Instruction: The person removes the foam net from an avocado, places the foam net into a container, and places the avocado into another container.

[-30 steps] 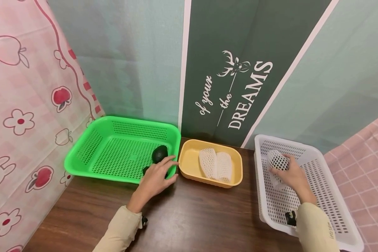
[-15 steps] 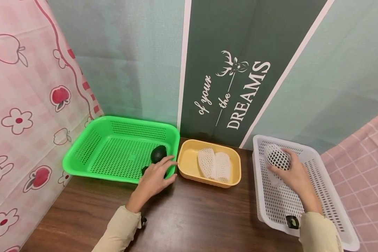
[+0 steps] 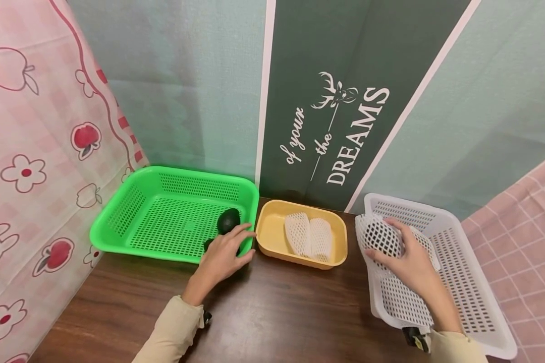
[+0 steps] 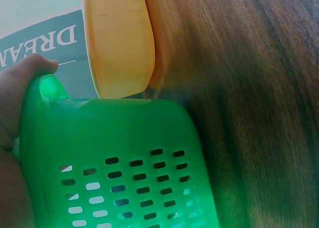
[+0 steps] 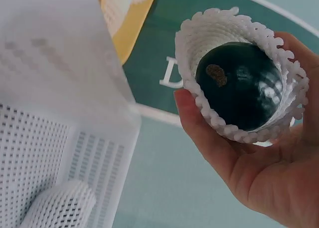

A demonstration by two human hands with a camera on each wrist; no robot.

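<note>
Far left of the yellow tray (image 3: pixel 272 229), a pink patterned cloth (image 3: pixel 50 151) is hanging. Just beside the tray's left end, a green basket (image 3: pixel 163 217) is standing, with a dark avocado (image 3: pixel 228 222) lying inside toward the tray. A second dark fruit (image 3: pixel 208 244) is showing only partly beneath the left hand (image 3: pixel 224 254). That hand is resting on the basket corner nearest the tray, its fingers loosely extended and the thumb spread apart from them.

Inside the yellow tray, two white foam nets (image 3: pixel 311 238) are lying side by side, and behind it a dark green panel (image 3: pixel 309 50) is hanging.

To the tray's right, the right hand (image 3: pixel 411 264) is holding a netted avocado (image 3: pixel 381 237) raised, thumb and fingers curling around it; its stem end is showing at the net's open mouth. Beneath, farther right of the tray, a white basket (image 3: pixel 458 262) is standing with more foam netting (image 5: pixel 62 208) inside.
</note>
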